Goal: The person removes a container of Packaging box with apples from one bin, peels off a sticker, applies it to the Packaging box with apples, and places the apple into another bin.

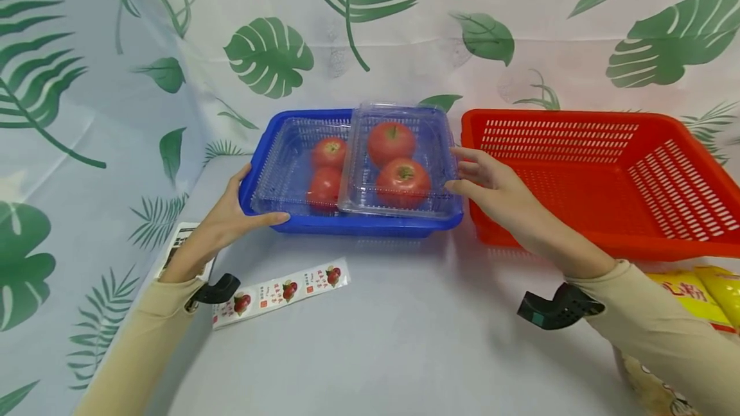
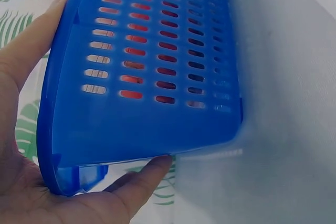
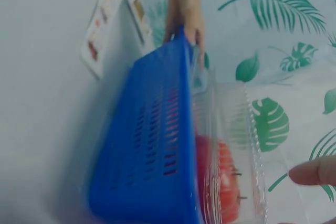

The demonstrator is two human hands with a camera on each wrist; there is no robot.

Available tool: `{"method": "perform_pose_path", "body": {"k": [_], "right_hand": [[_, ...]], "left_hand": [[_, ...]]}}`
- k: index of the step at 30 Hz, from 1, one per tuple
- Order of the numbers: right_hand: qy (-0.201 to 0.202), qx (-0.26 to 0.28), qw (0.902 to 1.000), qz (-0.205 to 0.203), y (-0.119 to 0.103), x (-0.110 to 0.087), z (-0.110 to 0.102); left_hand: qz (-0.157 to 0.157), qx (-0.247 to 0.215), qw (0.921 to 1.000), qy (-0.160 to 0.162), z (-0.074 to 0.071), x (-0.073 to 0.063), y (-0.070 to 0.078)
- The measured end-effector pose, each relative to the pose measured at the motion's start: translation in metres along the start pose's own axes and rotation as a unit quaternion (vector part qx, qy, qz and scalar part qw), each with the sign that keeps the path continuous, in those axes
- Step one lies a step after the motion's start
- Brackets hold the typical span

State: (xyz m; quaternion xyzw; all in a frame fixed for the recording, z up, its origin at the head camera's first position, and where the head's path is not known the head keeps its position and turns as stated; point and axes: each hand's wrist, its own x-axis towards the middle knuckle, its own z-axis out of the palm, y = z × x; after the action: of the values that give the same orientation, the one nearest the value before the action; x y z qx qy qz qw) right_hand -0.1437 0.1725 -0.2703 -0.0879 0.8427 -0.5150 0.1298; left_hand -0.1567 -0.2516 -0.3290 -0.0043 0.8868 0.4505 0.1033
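Note:
A blue plastic basket stands on the table with two clear plastic boxes in it. The right box sits higher, overlapping the left box; each shows two red apples. My left hand grips the basket's left front corner, thumb at the front rim and fingers along the left side. In the left wrist view, that hand wraps the blue rim. At the right box's right edge is my right hand, fingers spread. In the right wrist view, a fingertip appears apart from the box.
A red basket stands close on the right. A strip of fruit labels lies in front of the blue basket, with another printed sheet at the left. Yellow packets lie at the right edge. A leaf-print cloth hangs behind.

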Motion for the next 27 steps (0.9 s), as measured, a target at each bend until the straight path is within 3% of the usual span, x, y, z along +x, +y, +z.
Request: {"method": "perform_pose_path", "body": {"k": [5,9,19,27], "right_hand": [[0.011,0.105,0.9935,0.042,-0.004,0.005,-0.005],[0.028,0.142,0.9875,0.063,-0.002,0.009,-0.006],[0.087,0.158,0.9829,0.037,-0.008,0.011,0.006],[0.087,0.161,0.9830,0.015,-0.015,0.013,0.015]], "left_hand": [[-0.002,0.003,1.0000,-0.001,-0.001,0.003,0.000],[-0.002,0.005,1.0000,-0.003,-0.001,0.004,-0.001],[-0.003,0.003,1.0000,-0.003,0.000,0.003,-0.003],[-0.006,0.006,1.0000,0.000,0.000,0.002,-0.001]]}}
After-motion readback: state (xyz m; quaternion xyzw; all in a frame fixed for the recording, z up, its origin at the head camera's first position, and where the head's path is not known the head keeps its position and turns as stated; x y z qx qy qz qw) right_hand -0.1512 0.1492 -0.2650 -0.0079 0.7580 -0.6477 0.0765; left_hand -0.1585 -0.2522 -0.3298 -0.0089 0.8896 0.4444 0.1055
